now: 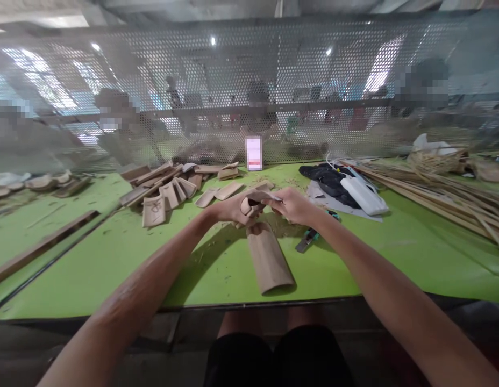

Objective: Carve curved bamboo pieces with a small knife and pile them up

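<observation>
My left hand [237, 209] is closed around a small curved piece of bamboo [245, 206], held above the table in front of me. My right hand [293, 205] meets it from the other side, its fingers pinching a thin greyish strip [265, 195] against the work; its kind is unclear. Just below both hands, a larger curved bamboo piece [271, 262] lies rounded side up on the table. A utility knife [307, 239] rests by my right wrist, partly hidden under the forearm.
Cut bamboo pieces [175, 193] are heaped at the back left of the green table [209, 285]. A phone [253, 153] stands against the perforated screen [217, 102]. Toward the right lie a black cloth item [328, 180], a white power bank-like box [364, 196] and long bamboo strips [435, 199].
</observation>
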Motion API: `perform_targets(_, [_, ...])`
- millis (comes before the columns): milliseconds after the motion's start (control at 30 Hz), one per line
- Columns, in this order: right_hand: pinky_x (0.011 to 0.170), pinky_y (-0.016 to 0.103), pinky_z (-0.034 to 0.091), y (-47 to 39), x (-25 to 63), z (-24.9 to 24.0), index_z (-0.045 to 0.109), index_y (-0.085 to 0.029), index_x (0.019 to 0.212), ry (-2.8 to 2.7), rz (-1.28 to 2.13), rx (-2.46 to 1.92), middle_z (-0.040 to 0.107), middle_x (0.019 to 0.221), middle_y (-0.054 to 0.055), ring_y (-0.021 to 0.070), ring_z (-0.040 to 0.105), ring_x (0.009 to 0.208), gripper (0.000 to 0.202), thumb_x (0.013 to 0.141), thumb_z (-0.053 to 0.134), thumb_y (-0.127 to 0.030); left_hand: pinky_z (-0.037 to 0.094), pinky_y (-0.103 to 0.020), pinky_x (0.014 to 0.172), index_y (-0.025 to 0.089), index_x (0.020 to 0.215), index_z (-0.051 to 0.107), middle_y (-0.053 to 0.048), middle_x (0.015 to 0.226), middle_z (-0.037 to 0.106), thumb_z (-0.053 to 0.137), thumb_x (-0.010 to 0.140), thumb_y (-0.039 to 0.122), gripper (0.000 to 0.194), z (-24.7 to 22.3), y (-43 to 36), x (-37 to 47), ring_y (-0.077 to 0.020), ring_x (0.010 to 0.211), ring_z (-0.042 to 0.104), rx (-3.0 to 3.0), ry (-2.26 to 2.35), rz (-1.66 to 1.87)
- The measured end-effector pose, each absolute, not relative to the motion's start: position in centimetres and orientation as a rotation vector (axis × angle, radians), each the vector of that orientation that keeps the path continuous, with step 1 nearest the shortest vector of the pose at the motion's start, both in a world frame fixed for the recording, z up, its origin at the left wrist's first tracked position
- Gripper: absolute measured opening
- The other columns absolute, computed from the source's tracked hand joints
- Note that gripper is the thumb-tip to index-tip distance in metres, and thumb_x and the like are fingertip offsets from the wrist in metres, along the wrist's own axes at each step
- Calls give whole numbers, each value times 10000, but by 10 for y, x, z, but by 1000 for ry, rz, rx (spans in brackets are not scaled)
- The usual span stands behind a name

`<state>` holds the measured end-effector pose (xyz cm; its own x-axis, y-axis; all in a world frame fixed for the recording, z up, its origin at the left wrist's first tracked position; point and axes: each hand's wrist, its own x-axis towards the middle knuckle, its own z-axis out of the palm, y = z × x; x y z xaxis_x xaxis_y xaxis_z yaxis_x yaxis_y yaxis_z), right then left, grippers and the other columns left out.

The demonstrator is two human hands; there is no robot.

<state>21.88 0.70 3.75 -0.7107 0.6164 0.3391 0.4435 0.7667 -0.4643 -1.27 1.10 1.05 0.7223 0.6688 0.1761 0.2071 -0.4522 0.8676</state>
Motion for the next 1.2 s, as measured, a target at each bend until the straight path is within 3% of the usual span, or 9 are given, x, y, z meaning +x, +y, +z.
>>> perform_targets(133, [591, 269, 407, 3, 216, 37, 719, -145, 831, -2456, 681, -720, 653, 658, 43, 129, 540, 577, 252, 967, 529, -238, 503, -281, 700, 160, 1137, 534, -42, 977, 612, 783, 622, 193, 573, 12, 11, -13, -175, 844, 597, 2057, 735, 654])
perform_targets(267, [539, 250, 407, 0, 215, 37, 627, -156, 660, -2415, 859, -667, 599, 557, 19, 104, 510, 484, 386, 987, 515, -328, 505, -299, 769, 171, 1137, 548, -44, 1003, 618, 790, 588, 181, 600, 13, 9, -15, -214, 933, 601, 2153, 756, 665])
perform_targets(333, [534, 241, 408, 3, 218, 36, 618, -160, 650, -2444, 842, -652, 597, 546, 8, 98, 506, 473, 364, 974, 529, -298, 508, -295, 772, 173, 1123, 544, -57, 1036, 622, 793, 601, 194, 579, 13, 10, -16, -218, 950, 607, 2152, 736, 664])
perform_targets(467, [513, 229, 420, 9, 221, 32, 738, -146, 906, -2429, 811, -667, 626, 569, -7, 101, 525, 466, 208, 923, 531, -167, 514, -297, 764, 161, 1151, 532, -86, 1053, 633, 791, 640, 231, 577, 11, 12, -17, -217, 939, 624, 2136, 709, 644])
perform_targets(633, [477, 223, 463, 7, 218, 27, 723, -126, 1164, -2427, 1041, -667, 654, 557, 10, 113, 572, 437, 316, 976, 497, -240, 511, -326, 849, 159, 1145, 553, -94, 1102, 618, 793, 601, 217, 597, 11, 13, -18, -235, 1010, 605, 2222, 719, 683])
perform_targets(800, [475, 209, 457, 7, 218, 26, 734, -151, 1182, -2384, 830, -776, 642, 518, -15, 100, 546, 409, 387, 902, 479, -71, 521, -299, 760, 162, 1159, 535, -72, 1041, 619, 782, 638, 238, 581, 10, 12, -17, -193, 909, 618, 2128, 731, 674])
perform_targets(933, [486, 213, 458, 4, 214, 25, 694, -143, 1255, -2409, 1015, -679, 654, 526, -6, 111, 571, 419, 375, 960, 465, -168, 517, -306, 790, 163, 1143, 561, -77, 1060, 627, 790, 573, 198, 615, 10, 12, -17, -210, 942, 612, 2175, 759, 721])
perform_targets(1100, [519, 238, 456, 10, 217, 25, 746, -131, 1152, -2354, 706, -827, 659, 563, 2, 128, 556, 457, 376, 880, 487, -109, 529, -307, 753, 155, 1156, 519, -75, 1022, 643, 785, 632, 241, 594, 11, 10, -15, -202, 905, 635, 2068, 762, 709])
perform_targets(1200, [521, 237, 456, 9, 216, 25, 737, -132, 1160, -2383, 832, -742, 661, 581, 7, 130, 566, 468, 366, 909, 471, -148, 521, -285, 720, 158, 1135, 528, -72, 1015, 634, 785, 611, 211, 586, 12, 9, -14, -188, 880, 625, 2075, 770, 682])
